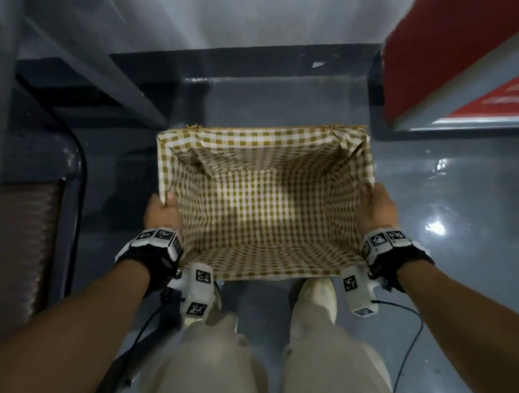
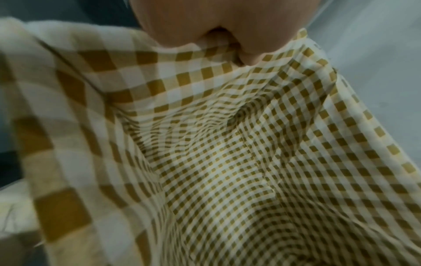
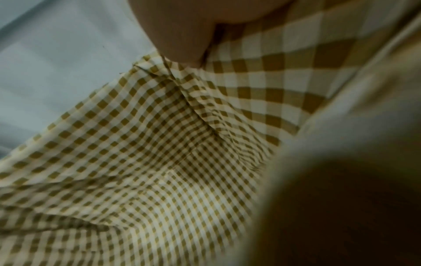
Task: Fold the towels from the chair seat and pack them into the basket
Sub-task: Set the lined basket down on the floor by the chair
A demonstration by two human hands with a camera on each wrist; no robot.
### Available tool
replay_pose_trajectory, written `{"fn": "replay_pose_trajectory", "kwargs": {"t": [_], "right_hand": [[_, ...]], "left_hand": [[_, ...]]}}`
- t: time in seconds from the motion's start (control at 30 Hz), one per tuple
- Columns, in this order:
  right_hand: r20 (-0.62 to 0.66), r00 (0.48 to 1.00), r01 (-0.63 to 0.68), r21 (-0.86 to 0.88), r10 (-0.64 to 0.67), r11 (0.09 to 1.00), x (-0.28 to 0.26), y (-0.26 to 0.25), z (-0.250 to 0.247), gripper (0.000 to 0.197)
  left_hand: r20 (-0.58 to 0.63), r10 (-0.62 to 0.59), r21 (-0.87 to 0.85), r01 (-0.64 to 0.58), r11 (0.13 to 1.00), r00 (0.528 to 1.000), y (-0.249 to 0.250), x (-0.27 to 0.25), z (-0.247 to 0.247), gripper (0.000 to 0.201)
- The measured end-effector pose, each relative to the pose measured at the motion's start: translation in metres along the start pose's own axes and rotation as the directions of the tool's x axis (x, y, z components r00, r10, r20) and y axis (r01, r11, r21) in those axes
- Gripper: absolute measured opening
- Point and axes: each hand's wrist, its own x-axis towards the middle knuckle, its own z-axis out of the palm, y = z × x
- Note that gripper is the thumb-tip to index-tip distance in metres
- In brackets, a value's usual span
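A rectangular basket (image 1: 263,136) with a yellow-and-white checked cloth lining hangs in front of me above the grey floor, and nothing lies inside it. My left hand (image 1: 162,210) grips its left rim, thumb over the edge. My right hand (image 1: 374,203) grips the right rim the same way. The left wrist view shows the left hand's thumb (image 2: 246,54) pressed into the lining (image 2: 227,162). In the right wrist view a thumb (image 3: 182,45) lies on the lining's (image 3: 136,144) folded edge. No towels are in view.
A chair (image 1: 27,241) with a dark metal frame and brownish seat stands at the left. A red and grey block (image 1: 455,47) fills the upper right. My legs and light shoes (image 1: 313,296) are below the basket. Cables trail from both wrists.
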Motion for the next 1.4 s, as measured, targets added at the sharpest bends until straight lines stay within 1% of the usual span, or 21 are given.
{"fn": "replay_pose_trajectory", "kwargs": {"t": [0.1,0.17,0.27,0.3,0.37,0.47,0.53,0.6,0.67,0.77,0.87,0.97,1.03,1.13,1.27,1.37,1.4], "right_hand": [[-0.039,0.999,-0.029,0.054,0.032,0.998,-0.043,0.014,-0.023,0.037],[-0.055,0.993,-0.095,0.096,0.100,0.991,-0.075,0.026,-0.038,0.037],[-0.074,0.970,-0.217,0.162,0.231,0.963,-0.123,0.045,-0.056,0.040],[-0.091,0.957,-0.257,0.179,0.276,0.950,-0.140,0.052,-0.061,0.041],[-0.127,0.926,-0.325,0.215,0.356,0.921,-0.177,0.068,-0.069,0.041],[-0.181,0.879,-0.381,0.291,0.441,0.878,-0.234,0.094,-0.079,0.039],[-0.189,0.850,-0.424,0.309,0.492,0.851,-0.259,0.110,-0.081,0.039],[-0.198,0.802,-0.481,0.345,0.564,0.806,-0.290,0.128,-0.078,0.040],[-0.202,0.764,-0.514,0.384,0.613,0.767,-0.318,0.147,-0.072,0.040],[-0.216,0.715,-0.528,0.457,0.665,0.716,-0.357,0.175,-0.060,0.040],[-0.229,0.675,-0.521,0.526,0.702,0.673,-0.401,0.199,-0.044,0.040],[-0.220,0.632,-0.518,0.592,0.743,0.617,-0.445,0.217,-0.031,0.040],[-0.229,0.603,-0.509,0.626,0.764,0.591,-0.476,0.224,-0.022,0.040],[-0.232,0.564,-0.509,0.659,0.793,0.554,-0.523,0.225,-0.012,0.041],[-0.187,0.494,-0.526,0.713,0.849,0.463,-0.586,0.214,-0.003,0.042],[-0.184,0.425,-0.540,0.735,0.886,0.411,-0.631,0.196,0.008,0.043],[-0.189,0.403,-0.542,0.739,0.896,0.399,-0.647,0.187,0.013,0.043]], "left_hand": [[-0.001,0.024,-0.044,-0.024,0.999,1.000,0.009,-0.027,-0.017,0.040],[0.039,0.045,-0.049,-0.043,0.998,0.998,0.015,-0.046,-0.031,0.042],[0.150,0.034,-0.047,-0.028,0.999,0.988,0.023,-0.071,-0.049,0.060],[0.185,0.040,-0.030,-0.035,0.999,0.982,0.024,-0.080,-0.054,0.066],[0.215,0.086,0.015,-0.092,0.996,0.973,0.024,-0.098,-0.060,0.069],[0.254,0.169,0.058,-0.189,0.980,0.952,0.024,-0.133,-0.065,0.064],[0.275,0.177,0.046,-0.197,0.979,0.945,0.023,-0.153,-0.065,0.061],[0.307,0.219,0.017,-0.235,0.972,0.926,0.019,-0.176,-0.066,0.058],[0.324,0.247,0.001,-0.262,0.965,0.913,0.007,-0.194,-0.064,0.058],[0.345,0.285,-0.002,-0.303,0.953,0.894,-0.022,-0.215,-0.060,0.049],[0.399,0.346,-0.003,-0.376,0.926,0.849,-0.055,-0.232,-0.062,0.036],[0.449,0.397,-0.004,-0.443,0.897,0.800,-0.083,-0.251,-0.072,0.034],[0.468,0.410,-0.004,-0.462,0.887,0.783,-0.098,-0.263,-0.083,0.033],[0.483,0.429,0.000,-0.490,0.871,0.763,-0.114,-0.282,-0.106,0.033],[0.518,0.443,0.022,-0.529,0.848,0.731,-0.121,-0.309,-0.142,0.035],[0.574,0.460,0.039,-0.584,0.811,0.677,-0.127,-0.318,-0.169,0.034],[0.603,0.447,0.064,-0.598,0.799,0.661,-0.129,-0.319,-0.179,0.034]]}}
